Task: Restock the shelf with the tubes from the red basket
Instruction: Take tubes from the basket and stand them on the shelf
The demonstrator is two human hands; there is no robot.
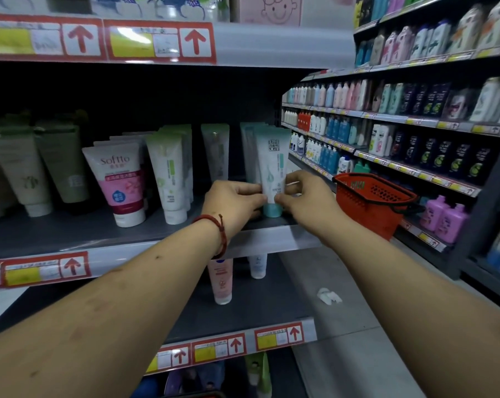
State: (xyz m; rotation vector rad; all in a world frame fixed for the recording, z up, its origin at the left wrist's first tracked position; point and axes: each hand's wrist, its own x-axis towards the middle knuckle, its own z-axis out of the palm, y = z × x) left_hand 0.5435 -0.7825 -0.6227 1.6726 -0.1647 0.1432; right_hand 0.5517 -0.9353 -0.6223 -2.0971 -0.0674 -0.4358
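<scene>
A white-and-teal tube (273,162) stands cap-down at the right end of the grey shelf (105,248), in front of a row of like tubes. My left hand (234,201) pinches its lower left side, and my right hand (306,193) pinches its lower right side, just above the teal cap. The red basket (372,202) hangs to the right of the shelf's end, beyond my right hand; what it holds is hidden.
More tubes stand along the same shelf: a pink Softto tube (122,182), white-green tubes (168,173) and olive tubes (62,165). A pink tube (221,280) stands on the shelf below. Bottle-filled shelves (415,124) line the aisle on the right. A crumpled white scrap (329,295) lies on the floor.
</scene>
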